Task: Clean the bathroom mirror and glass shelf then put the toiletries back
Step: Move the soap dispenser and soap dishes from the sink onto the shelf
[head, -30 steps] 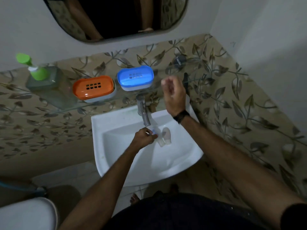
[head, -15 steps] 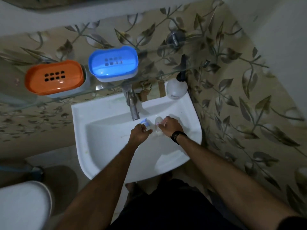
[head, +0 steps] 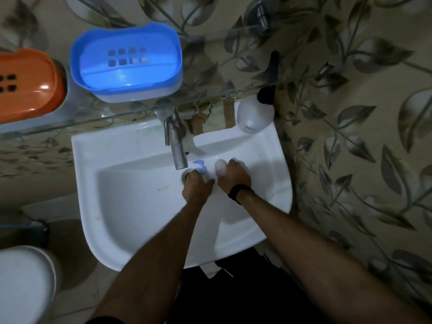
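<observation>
Both my hands are down in the white sink (head: pixel 140 206), just below the tap (head: pixel 174 139). My left hand (head: pixel 197 185) is closed around a small clear bottle with a blue pump top (head: pixel 199 165). Beside it, my right hand (head: pixel 233 176) grips a small white bottle (head: pixel 220 167) with a pink mark. On the glass shelf (head: pixel 58 127) above the sink stand a blue soap box (head: pixel 127 63) and an orange soap box (head: pixel 25 85). The mirror is out of view.
A white spray bottle with a black trigger (head: pixel 254 113) stands on the sink's back right corner. Leaf-patterned tiles (head: pixel 350 136) cover the wall behind and to the right. A white toilet (head: pixel 23 281) sits at the lower left.
My right hand came down from near the shelf into the sink and closed on the white bottle. My view tilted down and closer; the mirror and green pump bottle left the frame.
</observation>
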